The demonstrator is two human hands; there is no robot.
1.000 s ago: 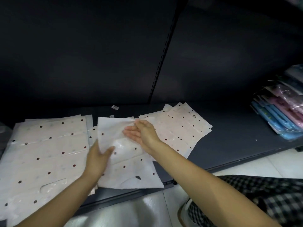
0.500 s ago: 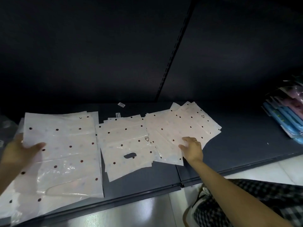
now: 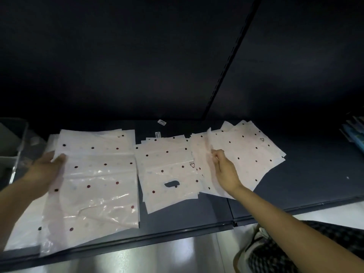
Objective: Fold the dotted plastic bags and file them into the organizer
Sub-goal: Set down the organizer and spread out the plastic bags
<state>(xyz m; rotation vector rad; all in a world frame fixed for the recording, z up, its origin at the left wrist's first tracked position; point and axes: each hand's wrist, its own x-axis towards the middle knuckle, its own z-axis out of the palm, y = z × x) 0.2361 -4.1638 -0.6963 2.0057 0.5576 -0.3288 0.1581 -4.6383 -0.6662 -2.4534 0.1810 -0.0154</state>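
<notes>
Three piles of white dotted plastic bags lie on a dark shelf [image 3: 295, 186]. The large left pile [image 3: 98, 182] has a glossy top bag, and my left hand [image 3: 44, 172] grips its left edge, thumb on top. The middle pile [image 3: 169, 172] shows a handle cut-out and lies untouched. My right hand [image 3: 224, 170] pinches the left edge of a bag in the right pile [image 3: 250, 154] and lifts that edge up. No organizer shows clearly.
A clear container [image 3: 13, 152] stands at the far left of the shelf. Two small labels [image 3: 162, 122] lie near the back. Blue packaged goods [image 3: 354, 134] sit at the far right. Shiny floor and a checked garment [image 3: 295, 251] lie below the shelf edge.
Both hands left the middle pile. My left hand went to the large left pile and took its edge; my right hand went to the right pile and lifted a bag's edge.
</notes>
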